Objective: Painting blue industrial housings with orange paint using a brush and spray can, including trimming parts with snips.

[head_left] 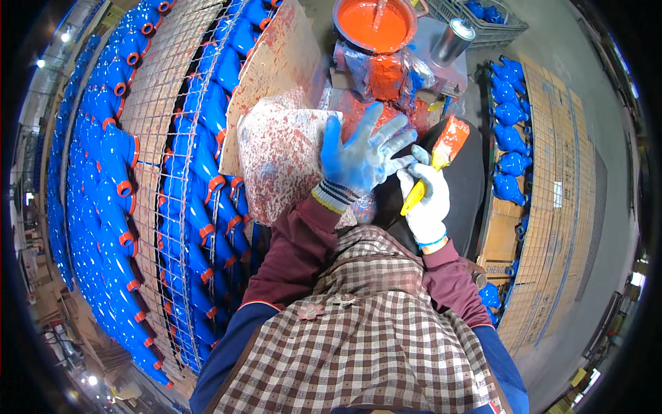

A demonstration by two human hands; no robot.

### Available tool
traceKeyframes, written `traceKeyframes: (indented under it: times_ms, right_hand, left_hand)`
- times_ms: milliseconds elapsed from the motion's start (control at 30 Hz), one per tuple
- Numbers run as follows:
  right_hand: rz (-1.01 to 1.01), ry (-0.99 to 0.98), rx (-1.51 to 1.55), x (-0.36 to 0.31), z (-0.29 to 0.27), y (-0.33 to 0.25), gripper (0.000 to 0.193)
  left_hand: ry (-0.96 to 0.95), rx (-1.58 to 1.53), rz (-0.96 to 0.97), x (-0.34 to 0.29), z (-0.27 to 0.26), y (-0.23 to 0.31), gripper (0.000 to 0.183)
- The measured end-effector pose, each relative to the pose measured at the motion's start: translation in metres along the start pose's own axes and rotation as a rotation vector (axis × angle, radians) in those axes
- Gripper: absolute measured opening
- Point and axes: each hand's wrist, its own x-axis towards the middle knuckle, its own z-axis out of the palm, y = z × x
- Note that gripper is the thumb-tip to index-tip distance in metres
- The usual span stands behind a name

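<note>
My left hand [358,160], in a glove stained blue over the palm and fingers, is held up with its fingers spread and nothing in it. To its right, my right hand [429,205] wears a white glove. Its fingers are closed round the yellow handle of a paintbrush [451,140], whose bristle end points up and is coated orange-red. The fingertips of both hands are close together; whether they touch I cannot tell. Beyond the hands stands a pot [338,29] of orange-red paint [358,24], with a stick or handle leaning in it.
Paint-spattered cardboard [272,159] lies left of my hands. Many glossy blue castings [114,165] with orange-red rims sit on wire-mesh racks at the left. More blue castings [512,164] line a mesh-and-cardboard stack at the right. A metal can [453,43] stands beside the pot.
</note>
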Motion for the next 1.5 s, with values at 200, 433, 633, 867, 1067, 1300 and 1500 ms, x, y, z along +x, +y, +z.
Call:
traceKeyframes:
  times_ms: [200, 433, 633, 867, 1067, 1300, 1500]
  right_hand:
    - [-0.187, 0.085, -0.340, 0.006, -0.002, -0.007, 0.028]
    - [-0.192, 0.088, -0.366, 0.005, -0.003, -0.009, 0.028]
    - [-0.222, 0.092, -0.415, 0.007, -0.003, -0.010, 0.027]
    - [-0.205, 0.102, -0.391, 0.005, -0.003, -0.008, 0.027]
    - [-0.197, 0.081, -0.377, 0.004, -0.003, -0.005, 0.029]
    - [-0.006, 0.065, 0.008, 0.006, 0.003, 0.004, 0.030]
    - [-0.103, 0.199, -0.164, 0.014, -0.003, -0.007, 0.029]
  left_hand:
    - [-0.020, 0.056, -0.005, 0.002, 0.000, -0.007, 0.099]
    - [0.005, 0.082, -0.013, 0.004, -0.005, -0.008, 0.100]
    - [0.013, 0.083, -0.015, 0.004, -0.005, -0.008, 0.098]
    - [-0.010, 0.122, -0.024, 0.004, -0.006, -0.007, 0.097]
    - [-0.043, 0.129, -0.024, 0.004, -0.017, -0.006, 0.093]
    - [-0.016, 1.547, 0.482, 0.005, -0.017, 0.000, 0.060]
    - [-0.071, 2.335, 0.631, 0.001, -0.004, -0.003, 0.020]
